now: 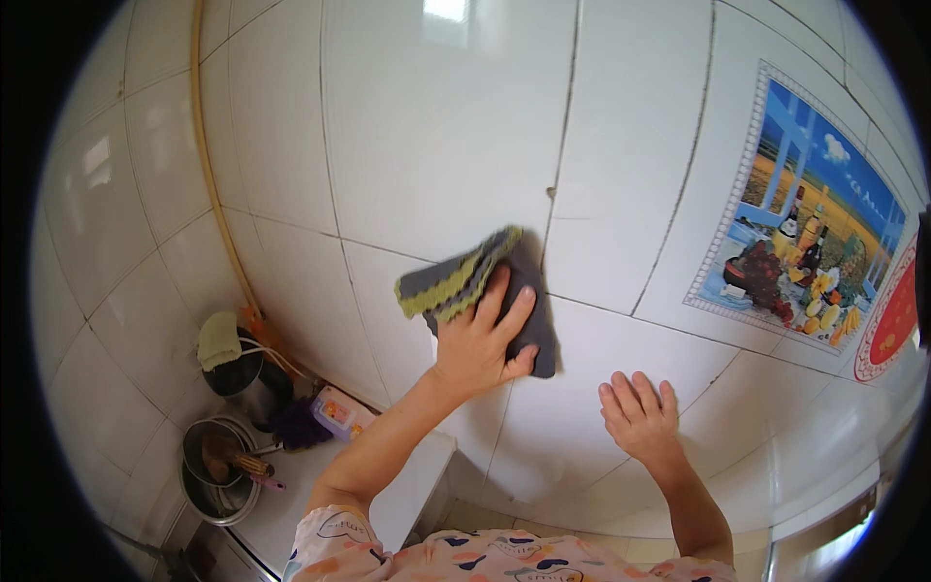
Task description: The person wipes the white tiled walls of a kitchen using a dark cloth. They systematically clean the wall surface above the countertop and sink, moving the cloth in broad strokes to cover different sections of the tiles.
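Note:
My left hand [484, 338] presses a folded grey cleaning cloth [527, 313] with yellow-green trim against the white tiled wall [444, 138]. Its fingers are spread over the cloth, and one folded flap stands up to the left of them. Lower and to the right, my right hand [640, 418] rests against the tiles, its fingers extended and slightly apart. It holds nothing. Dark grout lines run between the tiles around both hands.
A white counter [393, 495] at lower left bears a metal pot [222, 505], a black container [251, 382] and a pack of wipes [342, 413]. A yellow pipe [211, 174] runs up the wall's corner. At right hangs a still-life poster [807, 218] beside a red round decoration [891, 320].

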Demonstrator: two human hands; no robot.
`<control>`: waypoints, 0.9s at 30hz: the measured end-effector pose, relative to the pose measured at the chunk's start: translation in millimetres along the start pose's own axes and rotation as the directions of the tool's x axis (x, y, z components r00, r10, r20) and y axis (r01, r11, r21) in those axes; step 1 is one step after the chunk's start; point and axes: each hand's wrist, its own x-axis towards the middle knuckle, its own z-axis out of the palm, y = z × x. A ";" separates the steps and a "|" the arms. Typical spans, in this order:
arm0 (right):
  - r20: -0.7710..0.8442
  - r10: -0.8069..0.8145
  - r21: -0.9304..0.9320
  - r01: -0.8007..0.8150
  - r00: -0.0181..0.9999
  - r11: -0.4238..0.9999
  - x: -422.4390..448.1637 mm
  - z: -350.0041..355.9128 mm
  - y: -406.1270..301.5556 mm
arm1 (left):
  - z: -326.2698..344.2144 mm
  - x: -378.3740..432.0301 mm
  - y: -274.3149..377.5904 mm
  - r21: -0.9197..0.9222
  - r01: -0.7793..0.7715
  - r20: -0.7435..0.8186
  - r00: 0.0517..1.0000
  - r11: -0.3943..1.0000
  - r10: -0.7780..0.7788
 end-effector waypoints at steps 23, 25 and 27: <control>0.035 0.082 0.178 -0.087 0.996 0.980 -6.8 -17.1 13.2 | 8.8 230.2 65.2 0.096 -0.181 -0.188 0.962 0.979 0.196; 0.032 0.167 0.228 -0.169 0.986 0.959 -18.8 -22.6 14.3 | 9.0 192.0 78.2 0.074 -0.155 -0.080 0.984 0.985 0.161; 0.011 0.253 0.170 -0.251 0.967 0.953 -48.5 -27.3 18.1 | 9.6 146.6 82.5 0.121 -0.165 0.020 0.986 0.979 0.164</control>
